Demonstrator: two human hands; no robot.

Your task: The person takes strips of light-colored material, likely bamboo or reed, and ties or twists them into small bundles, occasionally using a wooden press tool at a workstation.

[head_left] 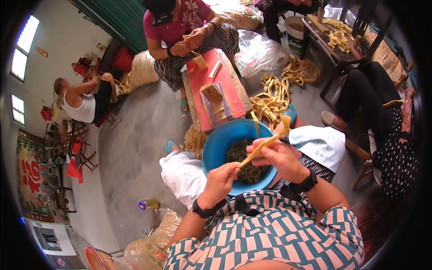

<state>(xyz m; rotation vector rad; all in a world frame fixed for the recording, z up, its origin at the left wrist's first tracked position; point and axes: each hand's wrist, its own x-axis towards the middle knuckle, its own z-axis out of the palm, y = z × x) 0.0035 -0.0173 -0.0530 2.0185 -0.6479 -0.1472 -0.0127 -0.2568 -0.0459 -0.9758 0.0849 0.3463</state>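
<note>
Over a blue basin point(215, 143) between my knees, my hands hold a long, flat, pale-yellow strip point(257, 152) whose wider end points up and right. My left hand point(219, 181) pinches its lower end between thumb and fingers. Farther along, my right hand point(278, 157) is loosely closed about the strip, its thumb on the near side. Small grey-green pieces point(238, 153) lie in the basin, partly hidden by my hands. Another strip point(255, 123) hangs over the basin's far rim.
A red-topped bench point(202, 94) with wooden blocks stands beyond the basin. Heaps of yellow strips point(272, 96) lie on the floor to its right. Nearby sit co-workers, one point(191, 38) handling a strip. A jar point(148, 205) and a stuffed sack point(155, 238) are at lower left.
</note>
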